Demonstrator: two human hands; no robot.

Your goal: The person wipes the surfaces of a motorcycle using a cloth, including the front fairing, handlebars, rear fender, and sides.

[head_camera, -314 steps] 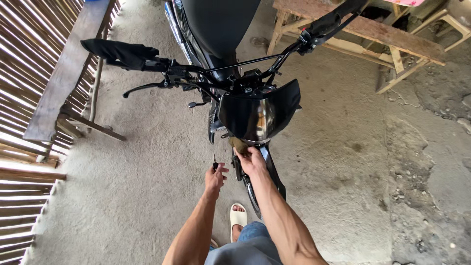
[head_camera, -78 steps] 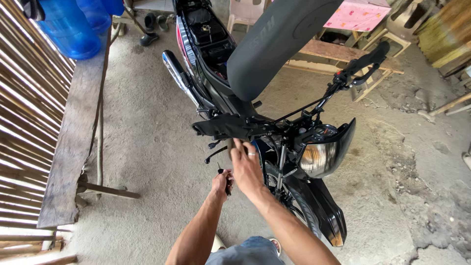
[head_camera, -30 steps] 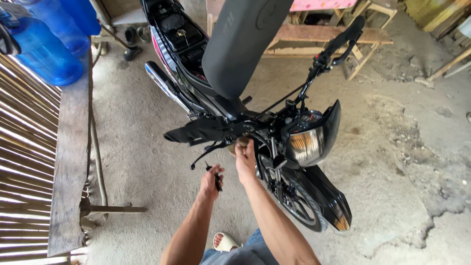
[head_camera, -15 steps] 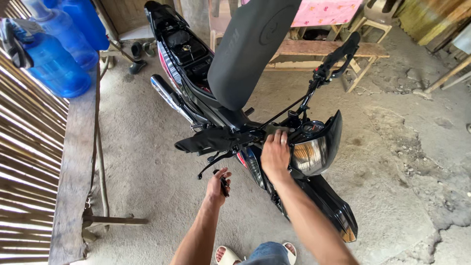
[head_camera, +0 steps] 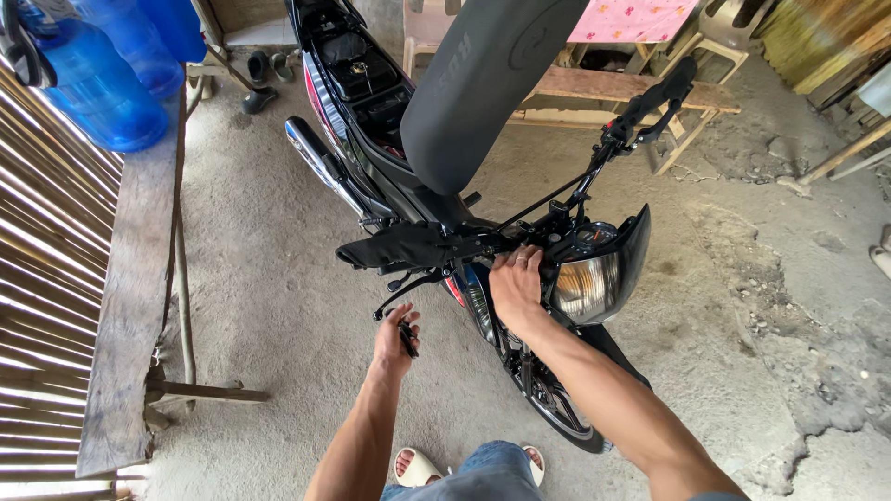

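Black motorcycle (head_camera: 436, 213), seat raised, right hand (head_camera: 516, 283) beside headlight (head_camera: 587, 286), left hand (head_camera: 393, 336) perhaps gripping screwdriver (head_camera: 406, 336)

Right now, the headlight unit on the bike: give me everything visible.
The headlight unit has a glossy black cowl around a clear lens with a bright reflector, unlit as far as I can tell. It sits at the motorcycle's front under the handlebar, turned toward the image right. The right hand rests against its inner edge; the left hand is apart from it.

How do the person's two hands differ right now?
The right hand rests on the motorcycle beside the headlight; the left hand hangs clear of it. The left hand grips a small dark tool; the right hand's palm lies flat. Both are bare.
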